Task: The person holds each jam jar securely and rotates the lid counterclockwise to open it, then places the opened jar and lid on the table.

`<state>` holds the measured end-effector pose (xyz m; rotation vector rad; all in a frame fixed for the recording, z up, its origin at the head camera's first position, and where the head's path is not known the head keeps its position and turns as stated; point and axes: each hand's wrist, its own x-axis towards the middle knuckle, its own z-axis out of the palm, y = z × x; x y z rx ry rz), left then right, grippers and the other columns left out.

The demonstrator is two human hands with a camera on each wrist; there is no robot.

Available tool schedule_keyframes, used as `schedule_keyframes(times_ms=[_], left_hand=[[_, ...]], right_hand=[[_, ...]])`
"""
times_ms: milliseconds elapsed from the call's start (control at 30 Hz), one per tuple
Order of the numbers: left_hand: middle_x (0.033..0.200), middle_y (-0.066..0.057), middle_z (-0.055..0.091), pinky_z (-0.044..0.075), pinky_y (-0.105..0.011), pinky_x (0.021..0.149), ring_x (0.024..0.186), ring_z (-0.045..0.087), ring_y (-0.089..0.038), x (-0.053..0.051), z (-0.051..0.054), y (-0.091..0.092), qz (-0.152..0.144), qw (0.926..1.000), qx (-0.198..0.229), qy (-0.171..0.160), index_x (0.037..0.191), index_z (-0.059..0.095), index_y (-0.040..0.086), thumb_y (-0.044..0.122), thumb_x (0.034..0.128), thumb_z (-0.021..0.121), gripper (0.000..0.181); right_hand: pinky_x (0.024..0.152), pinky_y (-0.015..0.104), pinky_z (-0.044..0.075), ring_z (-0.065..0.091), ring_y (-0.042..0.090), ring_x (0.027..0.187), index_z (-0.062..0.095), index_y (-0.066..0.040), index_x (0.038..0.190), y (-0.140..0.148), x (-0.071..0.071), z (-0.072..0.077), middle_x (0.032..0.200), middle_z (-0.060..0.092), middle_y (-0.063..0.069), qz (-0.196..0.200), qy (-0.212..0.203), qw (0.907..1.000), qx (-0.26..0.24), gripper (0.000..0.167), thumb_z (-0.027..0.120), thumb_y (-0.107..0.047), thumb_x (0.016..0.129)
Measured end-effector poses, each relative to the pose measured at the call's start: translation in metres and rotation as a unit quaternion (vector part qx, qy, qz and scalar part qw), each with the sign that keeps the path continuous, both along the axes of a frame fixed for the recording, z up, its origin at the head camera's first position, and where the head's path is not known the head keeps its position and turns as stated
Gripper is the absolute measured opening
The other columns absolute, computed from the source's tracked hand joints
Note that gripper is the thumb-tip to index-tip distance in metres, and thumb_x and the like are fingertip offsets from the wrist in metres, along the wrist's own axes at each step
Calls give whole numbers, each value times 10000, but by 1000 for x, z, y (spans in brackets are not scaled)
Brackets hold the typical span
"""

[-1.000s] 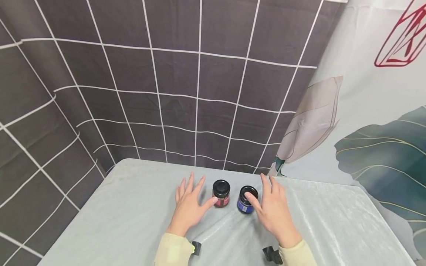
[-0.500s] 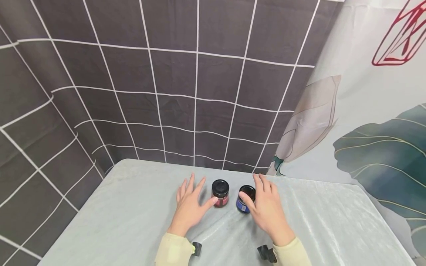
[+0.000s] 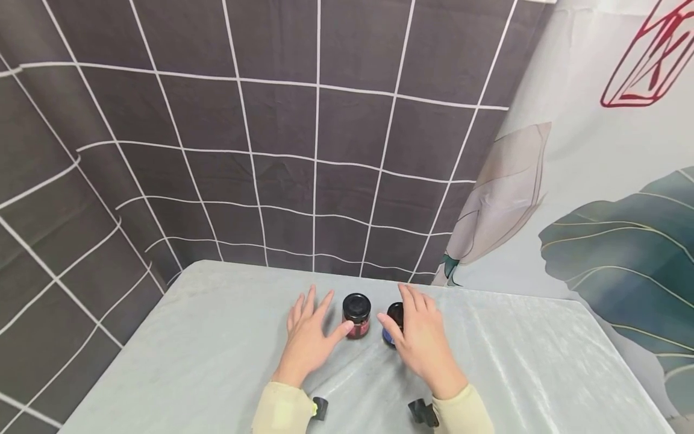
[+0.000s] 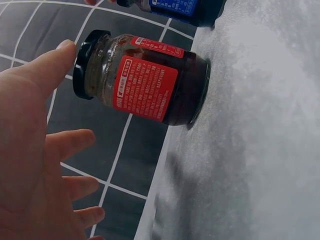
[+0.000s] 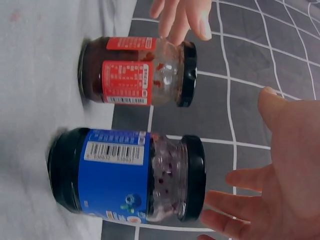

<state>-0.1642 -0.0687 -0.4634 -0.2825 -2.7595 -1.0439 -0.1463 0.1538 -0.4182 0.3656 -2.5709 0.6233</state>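
Two glass jars with black lids stand upright on the table. The left one is a jam jar with a red label (image 3: 356,308), dark below and clear near the top. Beside it on the right is a blueberry jam jar (image 5: 115,175) with a blue label, its lid partly covered by my right hand in the head view. My left hand (image 3: 306,342), fingers spread, is left of the red-label jar, its thumb close to the lid; contact cannot be told. My right hand (image 3: 425,339) hovers by the blueberry jar, fingers extended and thumb apart, gripping nothing.
A pale grey cloth covers the table (image 3: 217,337). Behind it hangs a dark curtain (image 3: 282,181) with a white grid. A white curtain with a leaf print (image 3: 629,247) hangs at the right. Black straps (image 3: 420,412) sit at both wrists.
My right hand has shifted left, over and beside the blueberry jam jar, hiding more of it. The left hand holds its place by the red-label jar. The head view has turned slightly.
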Motion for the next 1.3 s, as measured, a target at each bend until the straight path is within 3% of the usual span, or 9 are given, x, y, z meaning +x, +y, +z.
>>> schedule_keyframes(times_ms=[300, 633, 967, 1300], left_hand=[[1627, -245, 199, 102, -660, 1156, 1486, 146, -479, 2, 3, 2, -40, 10000, 66, -16, 1527, 446, 162, 636, 894, 601, 805], [1612, -270, 220, 110, -656, 1157, 1486, 159, -472, 1, -1, 4, -76, 9999, 85, -2, 1527, 439, 132, 625, 881, 632, 835], [1585, -294, 266, 155, -647, 1149, 1472, 209, -467, 0, -3, 7, -179, 9997, 76, 147, 1515, 441, 76, 559, 857, 696, 855], [1576, -283, 299, 177, -644, 1147, 1465, 237, -461, 0, -5, 10, -200, 9996, 159, 71, 1513, 439, 66, 570, 845, 706, 879]], right_hand=[[973, 627, 420, 500, 449, 1252, 472, 78, 1413, -8, -4, -2, 1358, 557, 263, 218, 45, 9997, -122, 692, 667, -392, 944], [1047, 587, 387, 491, 447, 1268, 477, 90, 1412, -18, -8, -2, 1378, 545, 265, 242, -24, 9996, -157, 704, 664, -401, 945], [979, 588, 439, 540, 427, 1228, 525, 87, 1370, -29, -12, -3, 1330, 597, 241, 252, 27, 9997, 48, 662, 664, -400, 944], [1013, 576, 412, 541, 386, 1236, 541, 63, 1368, -35, -16, -6, 1322, 606, 203, 414, -108, 9989, 211, 635, 665, -397, 947]])
